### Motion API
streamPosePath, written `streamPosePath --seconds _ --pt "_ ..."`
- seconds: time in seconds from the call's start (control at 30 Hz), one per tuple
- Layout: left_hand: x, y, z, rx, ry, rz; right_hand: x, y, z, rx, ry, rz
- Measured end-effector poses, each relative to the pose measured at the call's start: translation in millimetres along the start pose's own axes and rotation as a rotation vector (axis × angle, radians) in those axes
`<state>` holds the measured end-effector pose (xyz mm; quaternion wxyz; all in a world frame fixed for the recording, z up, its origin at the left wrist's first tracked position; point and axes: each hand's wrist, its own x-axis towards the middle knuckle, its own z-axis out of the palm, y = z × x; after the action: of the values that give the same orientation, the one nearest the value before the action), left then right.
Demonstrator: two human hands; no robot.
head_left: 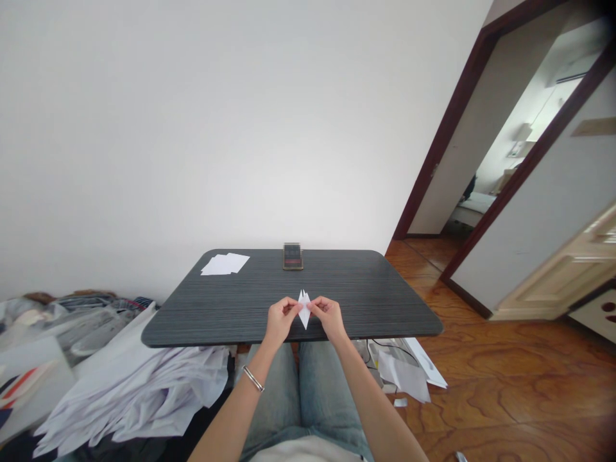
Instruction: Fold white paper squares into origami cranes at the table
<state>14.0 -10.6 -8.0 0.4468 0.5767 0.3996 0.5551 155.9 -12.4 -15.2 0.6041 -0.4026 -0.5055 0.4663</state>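
A small folded white paper shape [304, 309], pointed at top and bottom, is held upright just above the near edge of a dark striped table [366, 289]. My left hand [280, 321] pinches its left side and my right hand [328, 314] pinches its right side. Both hands have their fingers closed on the paper. A thin bracelet is on my left wrist.
A phone [292, 256] stands at the table's far edge, and loose white sheets [224, 264] lie at its far left. A heap of white paper [139, 391] sits on the floor at left; more papers [407, 372] lie under the table's right side. An open doorway is at right.
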Motion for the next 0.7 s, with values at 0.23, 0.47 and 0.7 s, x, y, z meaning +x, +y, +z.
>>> streamPosePath --seconds 0.23,0.47,0.7 --pt "0.3 -0.1 1.5 -0.036 -0.003 0.004 0.9 2.6 1.8 -0.002 0.032 0.008" --pt "2.2 -3.2 -0.3 -0.077 -0.026 -0.015 -1.1 -3.5 3.0 0.014 0.046 0.015" --pt "3.3 -2.8 -0.5 -0.115 -0.045 -0.035 0.6 0.5 2.1 0.044 0.034 0.021"
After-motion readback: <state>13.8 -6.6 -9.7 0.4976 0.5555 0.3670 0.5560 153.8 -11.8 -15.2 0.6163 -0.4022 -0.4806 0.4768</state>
